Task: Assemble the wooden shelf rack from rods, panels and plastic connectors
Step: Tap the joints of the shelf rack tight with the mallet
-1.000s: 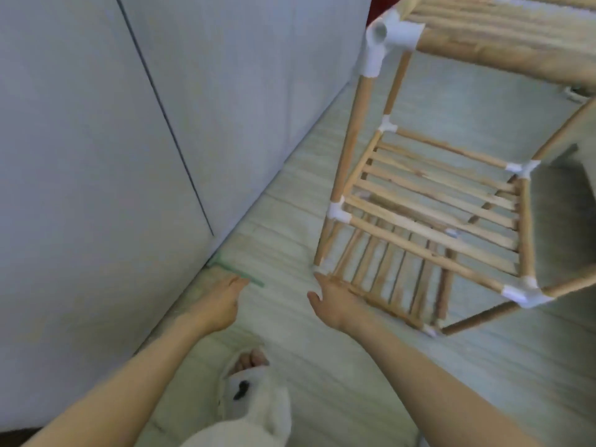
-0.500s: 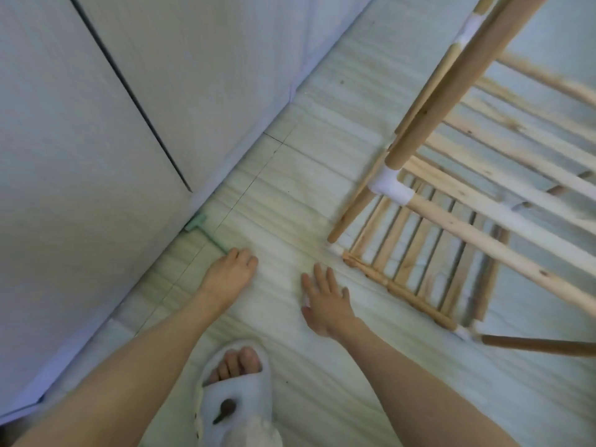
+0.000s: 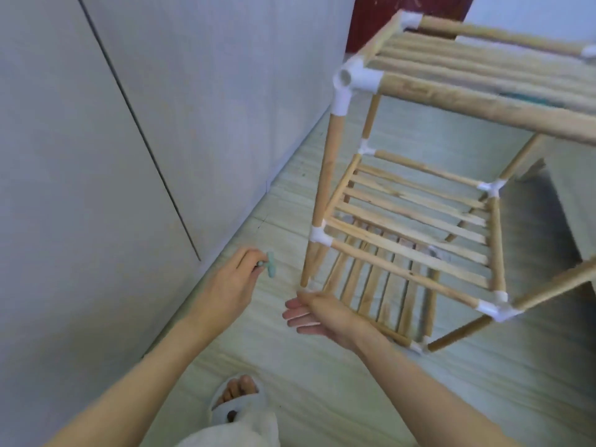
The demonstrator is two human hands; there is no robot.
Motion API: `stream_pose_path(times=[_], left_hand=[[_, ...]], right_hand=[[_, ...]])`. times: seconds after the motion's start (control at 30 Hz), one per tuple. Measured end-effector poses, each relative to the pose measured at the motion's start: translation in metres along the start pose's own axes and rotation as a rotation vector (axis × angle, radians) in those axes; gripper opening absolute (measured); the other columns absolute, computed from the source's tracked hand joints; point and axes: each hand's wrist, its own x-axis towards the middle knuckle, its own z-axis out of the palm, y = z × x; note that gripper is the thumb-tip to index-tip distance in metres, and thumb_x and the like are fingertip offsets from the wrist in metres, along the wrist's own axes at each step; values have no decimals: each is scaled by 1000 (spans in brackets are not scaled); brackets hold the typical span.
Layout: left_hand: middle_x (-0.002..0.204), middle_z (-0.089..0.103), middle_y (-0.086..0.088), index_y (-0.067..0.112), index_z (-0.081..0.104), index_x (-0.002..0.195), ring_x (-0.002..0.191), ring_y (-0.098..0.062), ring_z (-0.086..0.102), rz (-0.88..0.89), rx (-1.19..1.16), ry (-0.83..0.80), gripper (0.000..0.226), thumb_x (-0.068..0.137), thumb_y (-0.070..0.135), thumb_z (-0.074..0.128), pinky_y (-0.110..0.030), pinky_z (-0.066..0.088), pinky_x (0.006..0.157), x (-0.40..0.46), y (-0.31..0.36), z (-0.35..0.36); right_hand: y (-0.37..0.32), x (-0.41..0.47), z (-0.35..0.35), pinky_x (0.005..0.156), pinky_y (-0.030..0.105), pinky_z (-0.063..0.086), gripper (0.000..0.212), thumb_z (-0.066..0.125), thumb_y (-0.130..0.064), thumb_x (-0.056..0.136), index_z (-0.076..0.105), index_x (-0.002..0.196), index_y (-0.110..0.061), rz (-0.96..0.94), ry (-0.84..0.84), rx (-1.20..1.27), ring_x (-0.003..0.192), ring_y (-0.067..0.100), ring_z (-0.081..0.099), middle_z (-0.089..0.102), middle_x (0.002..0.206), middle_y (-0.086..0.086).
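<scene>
The wooden shelf rack (image 3: 416,217) stands on the floor at the right, three slatted tiers joined by white plastic connectors (image 3: 350,83). My left hand (image 3: 230,285) is raised just left of the rack's near-left leg and pinches a small green tool (image 3: 270,264) between its fingertips. Beside the rack's bottom near-left corner, my right hand (image 3: 317,316) hovers with the palm up and fingers spread, holding nothing.
Grey cabinet doors (image 3: 129,140) run along the left, close to the rack. The floor (image 3: 322,382) is pale wood-look tile. My foot in a white slipper (image 3: 238,404) is at the bottom centre. A dark red door (image 3: 403,14) shows at the top.
My left hand has picked the green tool off the floor by the cabinet and lifted it. The right hand rose from the floor and turned palm up near the rack's corner. The view tilted up.
</scene>
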Motion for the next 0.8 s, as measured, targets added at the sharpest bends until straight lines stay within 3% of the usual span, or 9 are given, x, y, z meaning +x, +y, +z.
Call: stream_pose_path(times=[0.17, 0.33, 0.4, 0.5, 0.6, 0.67, 0.73, 0.8], left_hand=[[101, 60, -7, 2, 65, 97, 83, -26, 66, 393, 172, 29, 20, 88, 5, 47, -34, 55, 66, 34, 91, -69], [96, 69, -18, -1, 73, 91, 86, -26, 69, 727, 285, 107, 24, 86, -1, 50, -35, 56, 67, 58, 167, -110], [96, 69, -18, -2, 73, 92, 88, -29, 69, 827, 294, 155, 28, 94, 1, 45, -37, 56, 69, 70, 194, -115], [104, 68, -16, 1, 71, 104, 104, -29, 64, 951, 333, 243, 21, 88, -1, 57, -39, 52, 88, 90, 226, -106], [120, 61, -13, 4, 60, 122, 120, -27, 51, 848, 304, 237, 42, 81, -2, 61, -42, 40, 103, 113, 247, -82], [135, 50, -12, 10, 49, 134, 132, -28, 40, 666, 329, 169, 49, 86, 5, 59, -44, 27, 112, 132, 252, -65], [154, 22, -8, 18, 22, 149, 145, -26, 13, 449, 394, 4, 58, 96, 22, 47, -44, 4, 116, 154, 248, -49], [158, -8, -4, 27, -10, 149, 145, -24, -13, 288, 493, -217, 66, 100, 36, 33, -48, -9, 114, 173, 239, -31]], right_hand=[[-68, -80, -7, 58, 22, 50, 48, 31, -43, 100, 62, 80, -12, -242, -50, 309, 62, 10, 66, 69, 68, 1], [-112, -176, -31, 48, 17, 47, 38, 37, -35, 99, 60, 78, -12, -534, -54, 461, 45, 5, 59, 64, 56, -2], [-118, -213, -46, 51, 17, 45, 30, 42, -26, 98, 60, 79, -12, -665, 7, 434, 49, 6, 56, 61, 60, -1], [-115, -258, -74, 51, 19, 43, 23, 41, -12, 97, 57, 80, -11, -819, 207, 376, 53, 9, 52, 53, 66, 4], [-101, -292, -110, 47, 25, 45, 21, 33, -17, 101, 52, 91, -11, -899, 504, 334, 49, 11, 49, 46, 64, 2], [-86, -307, -135, 40, 21, 36, 25, 29, -23, 101, 52, 100, -15, -871, 733, 170, 46, 11, 39, 43, 63, -1], [-70, -319, -158, 38, 14, 29, 26, 34, -26, 100, 56, 92, -15, -805, 994, -128, 47, 10, 38, 44, 61, -5], [-60, -328, -178, 40, 16, 29, 27, 42, -25, 98, 58, 82, -10, -734, 1170, -383, 53, 14, 42, 46, 60, -4]])
